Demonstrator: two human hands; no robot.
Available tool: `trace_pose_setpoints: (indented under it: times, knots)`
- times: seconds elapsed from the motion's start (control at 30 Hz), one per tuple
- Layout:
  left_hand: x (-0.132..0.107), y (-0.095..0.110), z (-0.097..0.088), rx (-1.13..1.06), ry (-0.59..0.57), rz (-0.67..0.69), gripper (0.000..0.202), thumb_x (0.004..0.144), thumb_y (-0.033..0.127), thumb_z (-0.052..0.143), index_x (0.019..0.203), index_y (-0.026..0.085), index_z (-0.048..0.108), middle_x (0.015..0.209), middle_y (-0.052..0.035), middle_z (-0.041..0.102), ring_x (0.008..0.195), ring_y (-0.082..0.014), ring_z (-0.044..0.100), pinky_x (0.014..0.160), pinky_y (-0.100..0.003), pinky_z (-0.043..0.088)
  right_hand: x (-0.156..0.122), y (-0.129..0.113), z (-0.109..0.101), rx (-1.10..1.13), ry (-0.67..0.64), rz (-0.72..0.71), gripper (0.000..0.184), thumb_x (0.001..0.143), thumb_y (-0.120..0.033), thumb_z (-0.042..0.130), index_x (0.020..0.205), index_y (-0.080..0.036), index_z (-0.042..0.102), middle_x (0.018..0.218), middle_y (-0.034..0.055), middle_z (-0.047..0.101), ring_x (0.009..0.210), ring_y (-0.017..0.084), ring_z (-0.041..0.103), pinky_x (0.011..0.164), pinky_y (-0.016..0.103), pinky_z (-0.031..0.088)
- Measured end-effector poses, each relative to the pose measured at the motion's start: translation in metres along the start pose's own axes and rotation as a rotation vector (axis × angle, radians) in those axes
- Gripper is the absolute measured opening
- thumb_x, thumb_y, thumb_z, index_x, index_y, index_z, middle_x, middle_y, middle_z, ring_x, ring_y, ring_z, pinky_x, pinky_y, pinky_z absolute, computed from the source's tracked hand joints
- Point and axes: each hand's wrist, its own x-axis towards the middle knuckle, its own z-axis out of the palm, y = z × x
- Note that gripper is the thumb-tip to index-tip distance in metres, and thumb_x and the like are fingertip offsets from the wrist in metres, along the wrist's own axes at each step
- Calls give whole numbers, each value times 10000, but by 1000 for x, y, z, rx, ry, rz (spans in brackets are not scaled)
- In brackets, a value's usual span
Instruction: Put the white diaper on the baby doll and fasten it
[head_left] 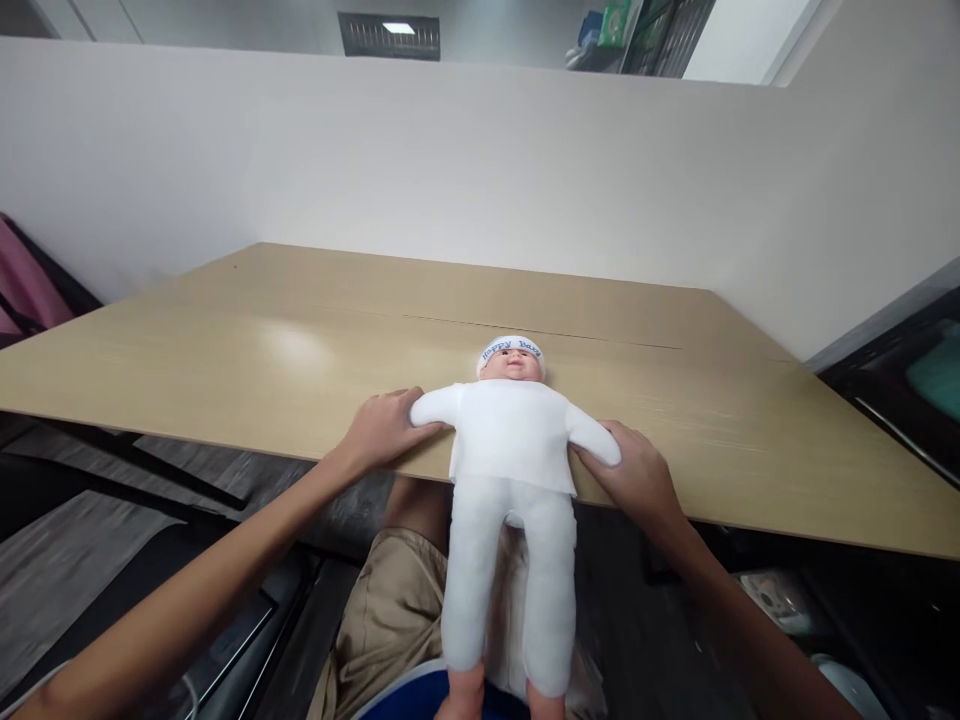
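doll (pixel 510 440) feet cut off, shelf items (pixel 604 28) blurred

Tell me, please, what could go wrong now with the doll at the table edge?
1. The doll lies with only head and torso on the table; its legs hang over the edge, so it may slide off if released.
2. The left hand and right hand hold only its arms, so a pull might stretch them instead of lifting the body.

Tan wooden table (pixel 300 350), white wall (pixel 450 150), ceiling light (pixel 398 28)
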Motion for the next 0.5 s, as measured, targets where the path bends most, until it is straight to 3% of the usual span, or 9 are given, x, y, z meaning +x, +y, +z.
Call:
trace_pose_setpoints:
  times: [0.33, 0.5]
  knots:
    - [16, -26, 29, -68, 140, 54, 613, 997, 839, 598, 1080, 233, 641, 1001, -107, 787, 961, -359, 729, 769, -400, 457, 10, 26, 6, 39, -60, -35, 447, 1038, -663, 608, 1191, -256, 711, 1131, 113, 807, 1026, 344, 747, 828, 414, 538]
    - [43, -36, 36, -20, 142, 63, 556, 996, 806, 612, 995, 251, 612, 899, -89, 772, 853, -345, 719, 703, -397, 424, 39, 30, 13, 91, -133, 8, 412, 1031, -658, 618, 1176, -283, 710, 1130, 95, 816, 1003, 340, 763, 806, 408, 541]
